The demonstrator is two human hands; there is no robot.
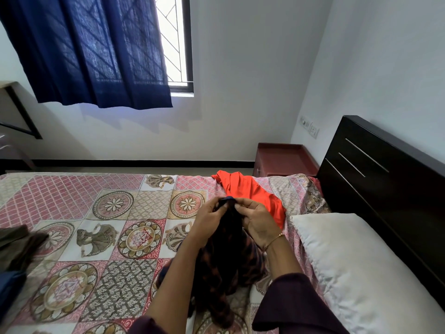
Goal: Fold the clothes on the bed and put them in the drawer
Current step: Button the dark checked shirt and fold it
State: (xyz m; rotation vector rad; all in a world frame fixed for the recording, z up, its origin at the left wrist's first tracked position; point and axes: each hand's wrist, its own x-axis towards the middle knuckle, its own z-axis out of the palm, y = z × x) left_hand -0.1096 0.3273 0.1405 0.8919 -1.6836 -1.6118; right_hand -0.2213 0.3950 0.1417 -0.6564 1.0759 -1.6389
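Note:
A dark checked garment point(226, 266) hangs down between my hands over the bed point(101, 237). My left hand point(209, 221) and my right hand point(257, 221) each pinch its top edge, close together, a little above the patterned bedspread. Behind my hands an orange-red garment point(250, 191) lies spread flat on the bed. At the left edge lies a dark olive garment point(19, 244), with a blue cloth point(9, 292) just below it.
A grey pillow point(356, 261) rests at the right against the black headboard point(385, 179). A reddish-brown bedside cabinet point(281, 157) stands beyond the bed by the wall. A blue curtain point(91, 51) covers most of the window.

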